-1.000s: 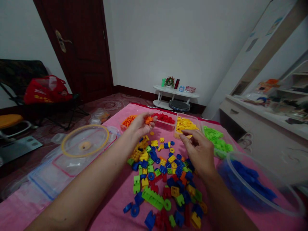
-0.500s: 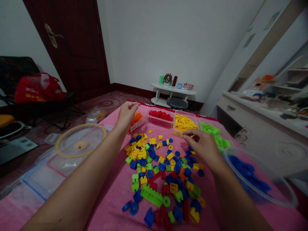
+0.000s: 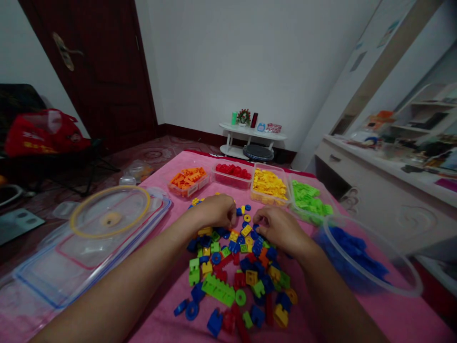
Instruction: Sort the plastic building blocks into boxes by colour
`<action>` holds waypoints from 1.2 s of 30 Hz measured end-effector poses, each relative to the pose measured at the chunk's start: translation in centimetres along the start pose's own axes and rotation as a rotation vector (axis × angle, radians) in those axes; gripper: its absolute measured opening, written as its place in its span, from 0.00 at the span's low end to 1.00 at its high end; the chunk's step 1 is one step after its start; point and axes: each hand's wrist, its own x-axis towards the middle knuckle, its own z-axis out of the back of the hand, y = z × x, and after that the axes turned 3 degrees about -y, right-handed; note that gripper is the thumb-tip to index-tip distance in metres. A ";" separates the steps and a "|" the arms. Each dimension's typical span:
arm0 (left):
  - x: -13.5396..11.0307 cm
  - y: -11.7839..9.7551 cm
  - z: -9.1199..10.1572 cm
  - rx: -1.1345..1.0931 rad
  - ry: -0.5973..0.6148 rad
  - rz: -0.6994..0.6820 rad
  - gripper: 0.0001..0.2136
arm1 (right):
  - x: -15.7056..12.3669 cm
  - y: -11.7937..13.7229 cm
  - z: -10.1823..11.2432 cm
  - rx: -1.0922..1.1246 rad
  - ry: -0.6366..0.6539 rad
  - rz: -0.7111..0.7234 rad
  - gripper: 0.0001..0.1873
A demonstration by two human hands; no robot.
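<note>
A heap of mixed plastic bricks (image 3: 235,271), blue, yellow, green and red, lies on the pink cloth (image 3: 167,305). My left hand (image 3: 214,212) rests on the far edge of the heap with its fingers curled down onto the pieces. My right hand (image 3: 276,228) sits close beside it, fingers bent and pinching among the bricks. What either hand grips is hidden under the fingers. Beyond the hands stand the orange-brick tub (image 3: 187,180), the red-brick tub (image 3: 232,174), the yellow-brick tub (image 3: 268,185) and the green-brick tub (image 3: 309,200).
A round clear bowl of blue bricks (image 3: 360,257) stands at the right. Clear lids with a yellow-rimmed round lid (image 3: 109,216) lie at the left. A white dresser (image 3: 385,195) lines the right side; a small white stand (image 3: 252,138) is by the far wall.
My left hand has drawn back from over the orange tub down to the heap. My right hand has dropped from near the yellow tub onto the bricks. The view has tilted lower.
</note>
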 end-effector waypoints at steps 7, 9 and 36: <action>0.3 0.1 -1.7 0.144 -0.043 -0.121 0.10 | -0.4 2.1 -0.7 -0.048 0.175 0.058 0.09; 0.3 0.1 -2.0 0.150 -0.054 -0.110 0.09 | -0.5 2.6 -1.1 -0.093 0.152 0.045 0.10; 2.3 0.6 -1.6 -0.597 -0.286 0.050 0.02 | 1.2 0.1 -1.9 0.712 -0.328 -0.155 0.07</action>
